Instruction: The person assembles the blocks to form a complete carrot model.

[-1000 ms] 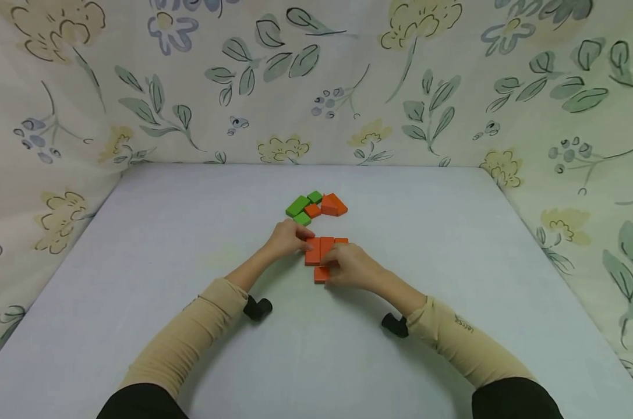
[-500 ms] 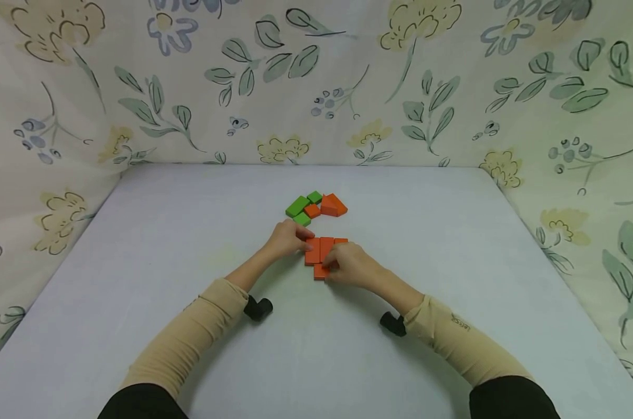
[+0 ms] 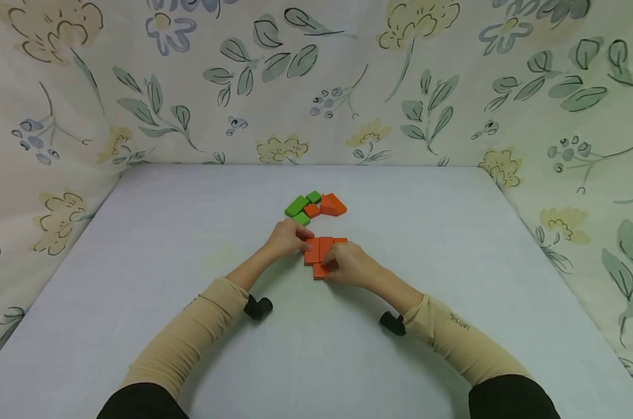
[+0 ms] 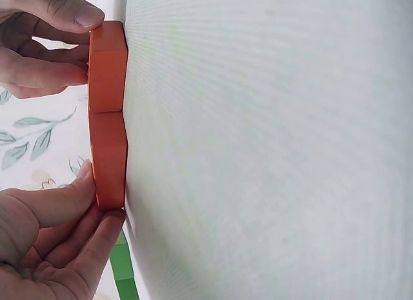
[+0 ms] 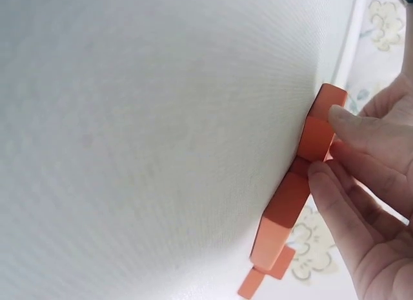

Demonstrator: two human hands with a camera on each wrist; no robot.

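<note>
Several orange wooden blocks lie flat together in the head view. At their left end, my left hand pinches a rectangular block by its outer side. Beside it lies a second upright rectangle, and a third orange block is mostly hidden. My right hand pinches a smaller orange block at the near side of the row. The left wrist view shows the thumb and fingers of my left hand around the end of an orange block, which touches its neighbour.
Behind the hands lie loose green blocks, a small orange block and orange wedge-like pieces. A white cloth covers the table. A floral curtain borders its back and sides.
The small near block has slid slightly away from the person, up against the row, with my right hand. My left hand has stayed in place on its block.
</note>
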